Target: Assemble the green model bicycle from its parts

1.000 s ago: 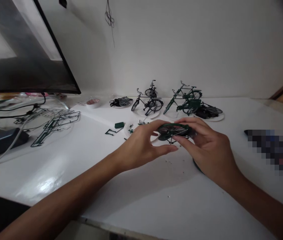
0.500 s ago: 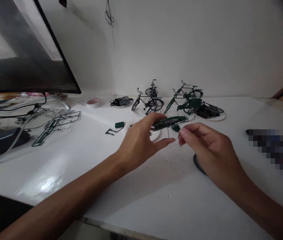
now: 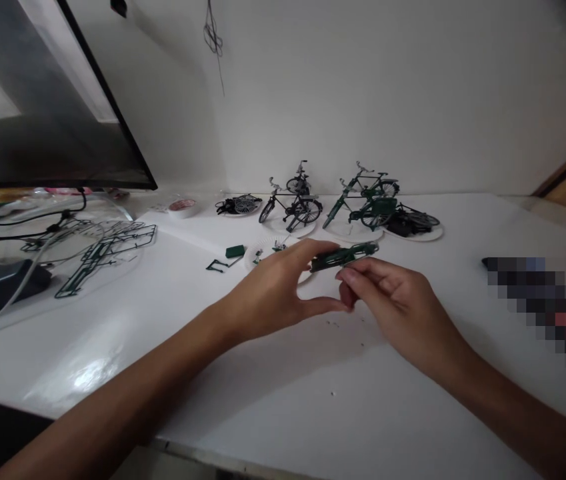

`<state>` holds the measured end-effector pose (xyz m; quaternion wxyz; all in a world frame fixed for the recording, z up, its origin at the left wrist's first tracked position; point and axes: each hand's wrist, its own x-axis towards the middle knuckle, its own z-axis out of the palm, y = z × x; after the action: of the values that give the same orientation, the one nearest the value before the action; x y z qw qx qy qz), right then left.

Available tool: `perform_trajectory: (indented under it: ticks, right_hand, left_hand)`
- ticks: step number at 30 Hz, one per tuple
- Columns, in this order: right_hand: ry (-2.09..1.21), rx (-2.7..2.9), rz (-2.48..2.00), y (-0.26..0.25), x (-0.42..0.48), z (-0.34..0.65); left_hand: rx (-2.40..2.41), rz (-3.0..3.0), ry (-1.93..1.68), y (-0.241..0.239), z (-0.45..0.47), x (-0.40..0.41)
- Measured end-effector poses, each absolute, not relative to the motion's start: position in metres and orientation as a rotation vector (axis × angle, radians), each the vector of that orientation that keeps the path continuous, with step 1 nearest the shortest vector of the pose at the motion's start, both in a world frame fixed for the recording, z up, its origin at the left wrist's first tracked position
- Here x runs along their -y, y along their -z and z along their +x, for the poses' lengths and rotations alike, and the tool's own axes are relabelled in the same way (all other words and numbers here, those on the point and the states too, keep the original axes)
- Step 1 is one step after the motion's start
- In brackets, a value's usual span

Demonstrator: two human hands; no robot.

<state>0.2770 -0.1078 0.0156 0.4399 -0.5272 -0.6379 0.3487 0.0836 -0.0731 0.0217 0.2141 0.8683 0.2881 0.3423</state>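
Note:
My left hand (image 3: 273, 290) holds a dark green model bicycle wheel (image 3: 343, 257) by its edge, and the wheel shows nearly edge-on. My right hand (image 3: 400, 307) is close by, its fingertips pinched together just under the wheel. Whether those fingers hold a small part there is hidden. Behind my left hand, a white paper plate (image 3: 257, 257) carries several tiny parts.
Several assembled model bicycles (image 3: 293, 203) stand on paper plates along the wall. Green parts frames (image 3: 107, 253) lie to the left, below a monitor (image 3: 37, 100) and cables. A pixelated object (image 3: 543, 307) lies on the right of the white table (image 3: 263, 413).
The wheel has turned from nearly flat to edge-on. My right hand has come off its rim and now sits lower, by my left thumb. The view has shifted slightly.

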Motion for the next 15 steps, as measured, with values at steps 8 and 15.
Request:
perform_trajectory:
  ticks: [8, 15]
  right_hand:
    - [-0.875, 1.611, -1.361, -0.017, 0.109, 0.278]
    - [-0.989, 1.529, -1.322, -0.02, 0.111, 0.275]
  left_hand:
    - [-0.881, 2.407, -1.099, -0.016, 0.084, 0.07]
    - [-1.058, 2.51, -1.264, -0.012, 0.094, 0.079]
